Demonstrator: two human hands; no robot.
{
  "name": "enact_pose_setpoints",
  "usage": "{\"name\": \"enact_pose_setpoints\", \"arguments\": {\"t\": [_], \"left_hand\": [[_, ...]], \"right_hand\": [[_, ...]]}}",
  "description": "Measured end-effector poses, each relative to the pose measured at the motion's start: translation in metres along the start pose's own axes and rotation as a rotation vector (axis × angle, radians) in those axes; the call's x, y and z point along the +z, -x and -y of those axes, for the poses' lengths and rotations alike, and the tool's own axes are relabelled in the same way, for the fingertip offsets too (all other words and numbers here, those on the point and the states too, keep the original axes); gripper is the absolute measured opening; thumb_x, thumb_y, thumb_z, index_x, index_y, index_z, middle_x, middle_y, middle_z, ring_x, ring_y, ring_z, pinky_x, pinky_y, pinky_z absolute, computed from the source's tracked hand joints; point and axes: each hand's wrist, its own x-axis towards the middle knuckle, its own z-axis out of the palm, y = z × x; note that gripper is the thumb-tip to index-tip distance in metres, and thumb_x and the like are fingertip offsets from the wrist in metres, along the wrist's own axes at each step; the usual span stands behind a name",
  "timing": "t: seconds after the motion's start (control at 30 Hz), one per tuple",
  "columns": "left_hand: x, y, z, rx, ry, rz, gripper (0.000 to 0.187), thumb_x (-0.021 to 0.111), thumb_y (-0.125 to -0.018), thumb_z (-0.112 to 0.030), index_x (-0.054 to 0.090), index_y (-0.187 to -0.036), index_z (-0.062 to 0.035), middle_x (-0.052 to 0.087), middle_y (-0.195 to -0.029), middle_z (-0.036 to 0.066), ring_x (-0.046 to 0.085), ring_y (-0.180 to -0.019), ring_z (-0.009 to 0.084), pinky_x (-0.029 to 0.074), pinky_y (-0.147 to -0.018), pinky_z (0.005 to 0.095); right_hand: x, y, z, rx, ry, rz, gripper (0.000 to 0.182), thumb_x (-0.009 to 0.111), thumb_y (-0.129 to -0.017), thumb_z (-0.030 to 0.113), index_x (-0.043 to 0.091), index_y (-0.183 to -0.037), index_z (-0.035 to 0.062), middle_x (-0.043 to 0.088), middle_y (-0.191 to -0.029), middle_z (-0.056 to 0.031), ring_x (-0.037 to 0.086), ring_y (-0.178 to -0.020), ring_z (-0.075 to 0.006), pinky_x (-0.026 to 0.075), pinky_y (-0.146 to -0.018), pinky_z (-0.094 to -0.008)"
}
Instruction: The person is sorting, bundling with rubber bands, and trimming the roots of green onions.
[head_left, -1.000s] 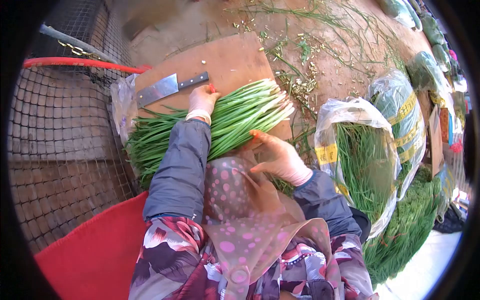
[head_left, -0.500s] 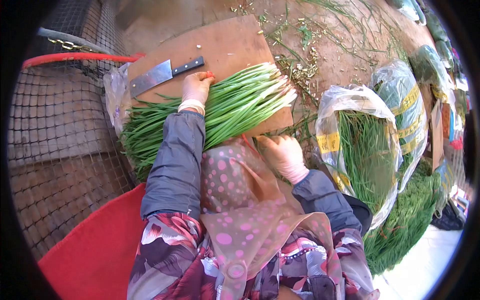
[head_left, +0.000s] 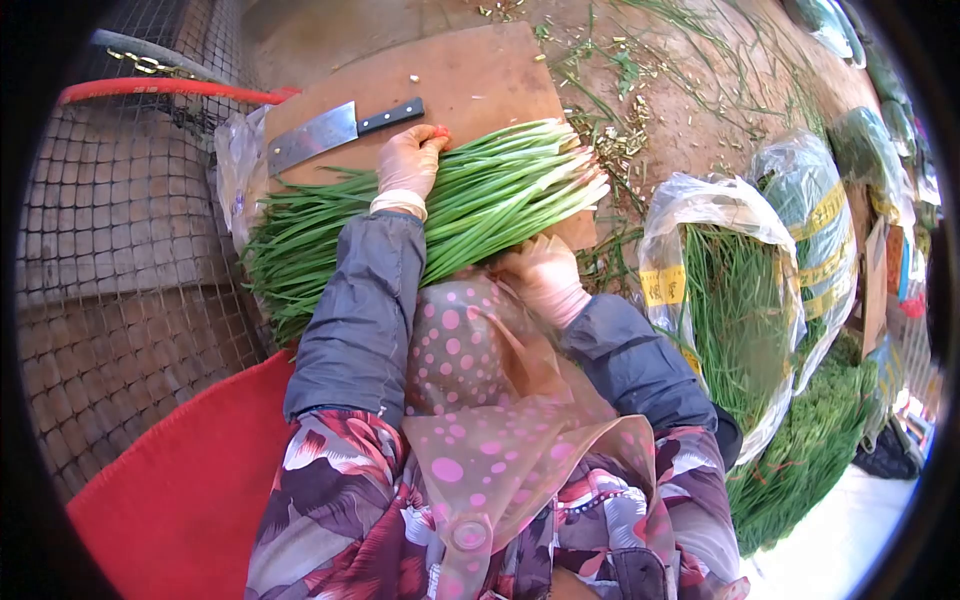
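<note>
Board (head_left: 470,85): chive bundle (head_left: 500,195) between both hands.

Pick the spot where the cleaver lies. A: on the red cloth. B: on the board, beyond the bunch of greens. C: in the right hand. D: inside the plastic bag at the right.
B: the cleaver lies flat on the board past the greens, untouched; the left hand rests on the greens and the right hand is at their near edge.
</note>
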Motion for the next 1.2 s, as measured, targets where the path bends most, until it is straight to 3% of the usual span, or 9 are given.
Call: {"name": "enact_pose_setpoints", "arguments": {"t": [0.13, 0.27, 0.3, 0.37, 0.5, 0.63, 1.03, 1.17, 1.2], "left_hand": [[0.0, -0.003, 0.001, -0.011, -0.043, 0.008, 0.02, 0.069, -0.082, -0.02, 0.071, -0.095, -0.0043, 0.072, -0.085, 0.01, 0.067, -0.074, 0.0163, 0.05, -0.071, 0.0297], [0.0, 0.003, -0.01, 0.005, -0.159, 0.017, 0.012, 0.068, -0.084, -0.012, 0.07, -0.09, -0.0009, 0.07, -0.081, 0.007, 0.061, -0.072, 0.0108, 0.048, -0.069, 0.026], [0.0, 0.003, -0.012, 0.003, -0.156, 0.009, 0.012, 0.068, -0.084, -0.012, 0.07, -0.09, -0.0009, 0.07, -0.081, 0.007, 0.061, -0.072, 0.0108, 0.048, -0.069, 0.026], [0.002, 0.009, -0.013, 0.041, -0.24, -0.04, 0.014, 0.069, -0.083, -0.013, 0.069, -0.09, -0.0016, 0.07, -0.08, 0.009, 0.061, -0.071, 0.0116, 0.048, -0.068, 0.0274], [0.001, 0.013, -0.016, 0.084, -0.222, -0.03, 0.012, 0.069, -0.082, -0.01, 0.069, -0.09, -0.001, 0.069, -0.079, 0.009, 0.06, -0.07, 0.0115, 0.048, -0.066, 0.0272], [-0.007, 0.022, -0.018, 0.075, -0.087, 0.064, 0.01, 0.067, -0.081, -0.005, 0.069, -0.09, -0.0008, 0.07, -0.08, 0.007, 0.06, -0.073, 0.0094, 0.048, -0.068, 0.0254], [-0.014, 0.042, -0.015, 0.183, -0.053, 0.167, 0.012, 0.064, -0.087, -0.005, 0.068, -0.096, -0.0001, 0.069, -0.085, 0.006, 0.061, -0.077, 0.0109, 0.049, -0.073, 0.0256], [-0.012, 0.039, -0.007, 0.236, -0.033, 0.133, 0.011, 0.065, -0.086, -0.005, 0.069, -0.095, 0.0001, 0.07, -0.087, 0.008, 0.063, -0.078, 0.0116, 0.05, -0.072, 0.0251], [-0.011, 0.039, -0.004, 0.232, -0.029, 0.139, 0.011, 0.065, -0.086, -0.005, 0.069, -0.095, 0.0001, 0.07, -0.087, 0.008, 0.063, -0.078, 0.0116, 0.05, -0.072, 0.0251]], "right_hand": [[0.005, 0.021, 0.023, 0.507, -0.529, -0.264, 0.014, 0.071, -0.079, 0.004, 0.07, -0.093, 0.0069, 0.064, -0.081, -0.0102, 0.06, -0.071, -0.0181, 0.049, -0.066, -0.0274], [0.008, 0.024, 0.048, 0.627, -1.235, -0.462, 0.017, 0.067, -0.081, -0.004, 0.068, -0.096, 0.0027, 0.066, -0.083, -0.0081, 0.061, -0.069, -0.0147, 0.05, -0.067, -0.0243], [-0.008, 0.012, 0.056, 0.623, -1.235, -0.454, 0.017, 0.067, -0.081, -0.004, 0.068, -0.096, 0.0027, 0.066, -0.083, -0.0081, 0.061, -0.069, -0.0147, 0.05, -0.067, -0.0243], [-0.049, -0.023, 0.075, 0.194, -0.548, -0.206, 0.012, 0.067, -0.083, 0.001, 0.068, -0.095, 0.0036, 0.067, -0.081, -0.0079, 0.063, -0.068, -0.0158, 0.05, -0.063, -0.0265], [-0.046, -0.074, 0.066, 0.225, -0.533, -0.048, 0.01, 0.062, -0.089, 0.012, 0.067, -0.092, 0.004, 0.066, -0.075, -0.0071, 0.06, -0.057, -0.0144, 0.048, -0.053, -0.0286], [-0.041, -0.111, 0.055, 0.77, -0.886, 0.075, 0.017, 0.056, -0.094, 0.015, 0.066, -0.094, 0.0016, 0.063, -0.071, -0.0011, 0.053, -0.053, -0.005, 0.045, -0.046, -0.0212], [-0.049, -0.114, 0.067, 0.709, -0.636, 0.243, 0.018, 0.054, -0.094, 0.014, 0.065, -0.1, 0.0009, 0.064, -0.074, -0.0012, 0.056, -0.057, -0.0059, 0.046, -0.051, -0.0194], [-0.116, -0.077, 0.097, 0.66, -0.897, -0.125, 0.039, 0.053, -0.096, 0.015, 0.051, -0.133, 0.0042, 0.069, -0.099, -0.012, 0.065, -0.072, -0.0108, 0.052, -0.062, -0.0222], [-0.124, -0.056, 0.08, 0.702, -0.757, -0.347, 0.034, 0.057, -0.095, 0.018, 0.057, -0.127, 0.0064, 0.07, -0.095, -0.0077, 0.065, -0.074, -0.0115, 0.051, -0.066, -0.0217]]}}
